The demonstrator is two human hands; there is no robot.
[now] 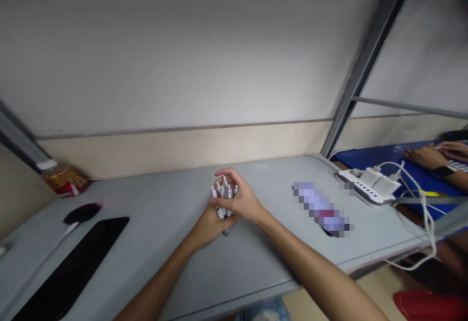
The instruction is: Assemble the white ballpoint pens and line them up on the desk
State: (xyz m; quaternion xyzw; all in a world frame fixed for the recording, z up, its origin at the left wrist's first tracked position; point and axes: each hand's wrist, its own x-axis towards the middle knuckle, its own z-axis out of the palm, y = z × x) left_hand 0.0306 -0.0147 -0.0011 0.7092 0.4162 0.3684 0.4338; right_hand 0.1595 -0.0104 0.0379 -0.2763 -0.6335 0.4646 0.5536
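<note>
Both of my hands meet over the middle of the grey desk (153, 243), wrapped round a bundle of white pens (224, 191) that stands upright with its tips pointing up. My right hand (241, 199) curls over the bundle from the right, fingers closed round it. Lower down, my left hand (210, 223) grips the same bundle from the left. The lower ends of the pens are hidden behind my fingers.
A black keyboard (69, 267) and a black mouse (82, 212) lie at the left, with a jar (64, 178) by the wall. A pixelated object (321, 209) and a white power strip (371, 187) with cables lie at the right. Another person's hands (435, 155) rest on a blue surface beyond.
</note>
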